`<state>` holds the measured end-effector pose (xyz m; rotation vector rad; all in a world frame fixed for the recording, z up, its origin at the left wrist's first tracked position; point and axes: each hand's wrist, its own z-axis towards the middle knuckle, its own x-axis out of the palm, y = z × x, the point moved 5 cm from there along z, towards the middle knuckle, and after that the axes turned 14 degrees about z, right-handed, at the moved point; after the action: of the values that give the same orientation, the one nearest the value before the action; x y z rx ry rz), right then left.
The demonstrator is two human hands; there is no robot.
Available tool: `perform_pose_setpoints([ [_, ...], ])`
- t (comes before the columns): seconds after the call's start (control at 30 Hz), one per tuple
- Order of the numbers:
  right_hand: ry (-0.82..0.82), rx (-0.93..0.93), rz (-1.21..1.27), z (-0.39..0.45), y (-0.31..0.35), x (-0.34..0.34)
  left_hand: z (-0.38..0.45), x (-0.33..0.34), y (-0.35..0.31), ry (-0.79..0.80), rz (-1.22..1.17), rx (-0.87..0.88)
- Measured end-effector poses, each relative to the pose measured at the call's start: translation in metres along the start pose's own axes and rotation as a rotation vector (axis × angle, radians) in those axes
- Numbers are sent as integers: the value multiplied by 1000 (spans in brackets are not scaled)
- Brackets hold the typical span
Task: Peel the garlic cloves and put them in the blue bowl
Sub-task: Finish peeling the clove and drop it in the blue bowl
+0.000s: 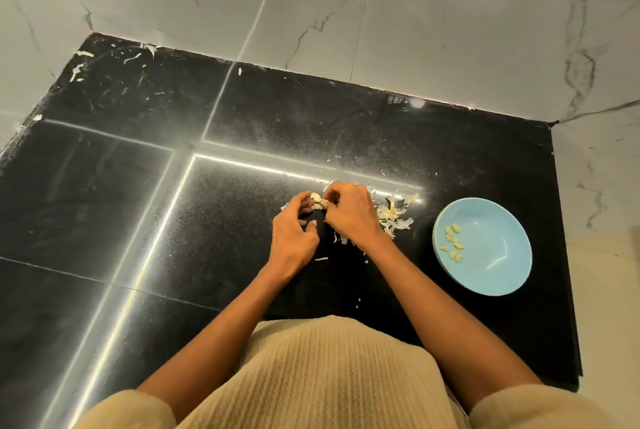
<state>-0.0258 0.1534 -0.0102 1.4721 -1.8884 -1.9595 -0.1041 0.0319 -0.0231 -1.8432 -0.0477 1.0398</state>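
Both hands meet over the black counter (242,137). My left hand (294,234) and my right hand (349,213) pinch one pale garlic clove (318,201) between their fingertips; most of the clove is hidden by the fingers. A pile of papery garlic skins (394,217) lies just right of my right hand. The blue bowl (498,265) stands on the counter to the right of the pile, with several peeled yellowish cloves (453,241) lying on its left side.
White marble walls (346,12) close off the counter at the back and on the right. Loose bits of skin (83,63) are scattered in the far left corner. The bowl stands close to the right wall.
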Motion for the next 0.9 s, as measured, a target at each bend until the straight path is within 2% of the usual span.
perform_pose_setpoints([
  [0.3, -20, 11, 258, -2, 1, -11, 4, -4, -10, -47, -69, -1],
  [0.4, -25, 4, 356, -5, 3, -14, 7, -5, -11, -49, -157, -51],
  [0.57, -11, 100, 662, -15, 4, -21, 8, -10, -16, -41, -390, -169],
  [0.73, -37, 186, 916, -27, 1, -28, 9, -5, -25, 62, -656, -282],
  [0.9, -51, 185, 964, -35, 2, -42, 8, 5, -37, 231, -844, -293],
])
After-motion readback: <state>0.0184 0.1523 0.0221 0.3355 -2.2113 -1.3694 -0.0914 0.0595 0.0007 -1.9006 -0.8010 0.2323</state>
